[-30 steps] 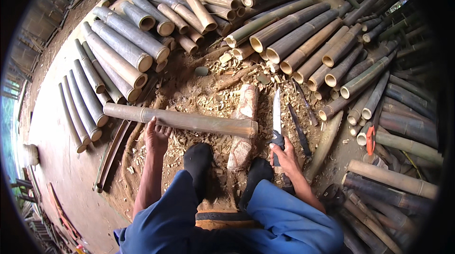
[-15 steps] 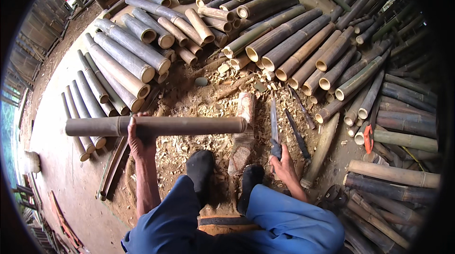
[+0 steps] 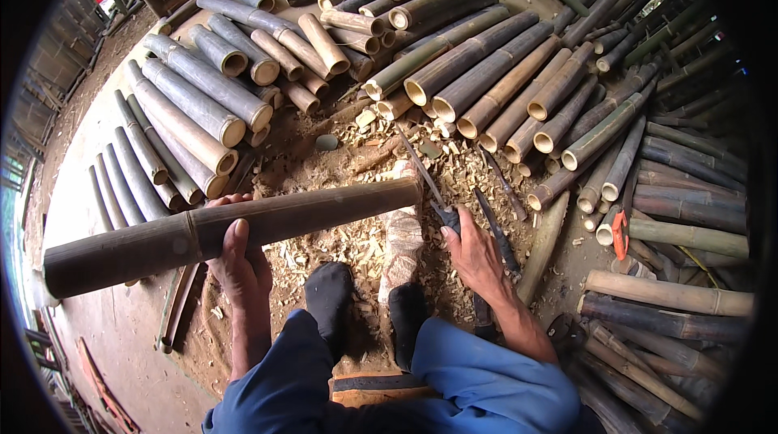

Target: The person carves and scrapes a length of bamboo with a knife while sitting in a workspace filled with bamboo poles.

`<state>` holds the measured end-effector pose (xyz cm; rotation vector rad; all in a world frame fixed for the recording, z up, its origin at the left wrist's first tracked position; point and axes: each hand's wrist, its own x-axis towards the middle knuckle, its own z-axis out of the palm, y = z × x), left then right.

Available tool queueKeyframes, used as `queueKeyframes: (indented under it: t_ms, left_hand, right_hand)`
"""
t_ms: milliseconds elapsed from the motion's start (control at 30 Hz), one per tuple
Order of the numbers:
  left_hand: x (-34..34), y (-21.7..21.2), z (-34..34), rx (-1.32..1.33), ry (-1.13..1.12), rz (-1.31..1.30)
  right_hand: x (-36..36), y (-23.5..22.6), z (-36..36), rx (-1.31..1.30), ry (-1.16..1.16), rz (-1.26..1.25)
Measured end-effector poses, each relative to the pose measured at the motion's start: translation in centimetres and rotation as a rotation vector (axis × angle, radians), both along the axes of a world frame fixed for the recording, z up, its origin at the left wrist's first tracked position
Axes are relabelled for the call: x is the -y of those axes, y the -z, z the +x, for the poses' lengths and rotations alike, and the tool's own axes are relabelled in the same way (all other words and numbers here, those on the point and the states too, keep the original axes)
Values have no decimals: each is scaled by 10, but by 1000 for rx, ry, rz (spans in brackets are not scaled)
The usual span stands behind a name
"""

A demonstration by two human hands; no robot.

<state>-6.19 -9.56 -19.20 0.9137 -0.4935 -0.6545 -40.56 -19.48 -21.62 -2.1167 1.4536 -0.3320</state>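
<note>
My left hand [image 3: 237, 254] grips a long dark bamboo pole [image 3: 243, 225] near its middle and holds it level above the ground; its right end rests on a pale wooden chopping block [image 3: 403, 233] in front of my feet. My right hand [image 3: 474, 252] is closed around the handle of a long-bladed knife [image 3: 428, 183], whose blade points away from me beside the pole's end. A second dark knife [image 3: 498, 227] lies on the chips just right of that hand.
Stacks of cut bamboo poles [image 3: 478, 81] ring the spot at the back, left [image 3: 190, 114] and right [image 3: 673, 215]. Wood chips [image 3: 348, 243] cover the ground around the block. A small orange tool [image 3: 619, 233] lies among the right-hand poles.
The bamboo pole has been lifted off the ground and swung nearer to me, its end now on the block. My right hand with the knife has stayed in about the same place.
</note>
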Motion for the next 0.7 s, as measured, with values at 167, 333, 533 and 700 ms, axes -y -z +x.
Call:
queueKeyframes:
  t_ms: [167, 333, 533, 700]
  left_hand:
    - [7, -8, -4, 65, 4, -9]
    - [17, -25, -15, 42, 3, -14]
    - [13, -26, -15, 24, -14, 23]
    - [16, -21, -15, 58, 10, 16]
  right_hand:
    - [4, -27, 25, 294, -132, -416]
    - [26, 31, 8, -106, -202, -209]
    - [9, -34, 32, 248, -135, -247]
    - [26, 47, 7, -157, -128, -50]
